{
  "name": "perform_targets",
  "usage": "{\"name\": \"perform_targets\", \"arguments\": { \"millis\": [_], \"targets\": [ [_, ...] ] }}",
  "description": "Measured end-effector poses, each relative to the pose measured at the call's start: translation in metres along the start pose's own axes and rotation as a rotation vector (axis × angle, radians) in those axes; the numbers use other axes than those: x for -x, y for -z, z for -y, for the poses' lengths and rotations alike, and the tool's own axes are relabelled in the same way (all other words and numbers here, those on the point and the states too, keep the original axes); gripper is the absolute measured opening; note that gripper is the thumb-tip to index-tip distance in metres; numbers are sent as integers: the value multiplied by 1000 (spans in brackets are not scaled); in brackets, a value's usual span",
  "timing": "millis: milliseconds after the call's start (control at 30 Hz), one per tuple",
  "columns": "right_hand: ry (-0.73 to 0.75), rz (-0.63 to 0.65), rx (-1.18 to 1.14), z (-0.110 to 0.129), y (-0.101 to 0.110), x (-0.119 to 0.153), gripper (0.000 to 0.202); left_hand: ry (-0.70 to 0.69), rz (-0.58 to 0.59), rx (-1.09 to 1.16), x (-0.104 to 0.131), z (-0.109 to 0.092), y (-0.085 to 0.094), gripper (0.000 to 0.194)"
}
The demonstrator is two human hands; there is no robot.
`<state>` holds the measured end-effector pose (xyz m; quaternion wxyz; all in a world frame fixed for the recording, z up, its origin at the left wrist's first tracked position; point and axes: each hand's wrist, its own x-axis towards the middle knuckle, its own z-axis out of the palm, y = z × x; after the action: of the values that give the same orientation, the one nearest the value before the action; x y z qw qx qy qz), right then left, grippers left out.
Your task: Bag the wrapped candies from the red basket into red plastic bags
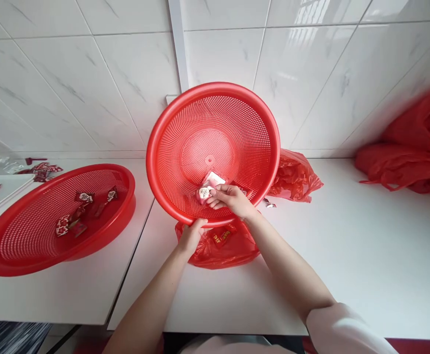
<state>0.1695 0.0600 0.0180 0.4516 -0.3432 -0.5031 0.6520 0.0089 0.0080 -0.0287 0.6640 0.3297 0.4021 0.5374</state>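
A red perforated plastic basket [215, 98] is tipped toward me in the middle of the view. My left hand [192, 235] is closed on its near rim, with the thumb on top. Inside it, low down, my right hand [229, 199] pinches a pink-and-white wrapped snack packet [204, 192]. A white-and-pink packet [215, 178] lies right behind that one, and other wrappers are partly hidden by my right hand. Below the near rim sits a red plastic bag [224, 253] with a red packet with yellow lettering [222, 236] showing in it.
To the left, a second red basket [104, 241] holds several small wrapped packets. A filled red bag [298, 177] stands behind right, with a small wrapper [269, 203] near it. More red bags [402, 162] are piled far right. The tiled wall [133, 73] rises behind the white tables [365, 255].
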Motion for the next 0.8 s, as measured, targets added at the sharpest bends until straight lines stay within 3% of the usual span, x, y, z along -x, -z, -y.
{"name": "perform_targets", "arguments": {
  "millis": [200, 300, 500, 700, 800],
  "targets": [
    [104, -170, 177, 8, 9, 3, 35, -27, 80, 123, 0, -20, -3, 32],
    [90, -217, 166, 16, 15, 6, 36, -67, 97, 134, -3, -26, 1, 37],
    [105, -161, 156, 32, 32, 15, 35, -112, 69, 142, -10, -29, 10, 39],
    [133, -56, 409, 43, 39, 24, 31, -100, 49, 143, -12, -31, 10, 36],
    [46, 65, 494, 42, 38, 28, 25, -82, 68, 145, -11, -31, 10, 35]
  ]
}}
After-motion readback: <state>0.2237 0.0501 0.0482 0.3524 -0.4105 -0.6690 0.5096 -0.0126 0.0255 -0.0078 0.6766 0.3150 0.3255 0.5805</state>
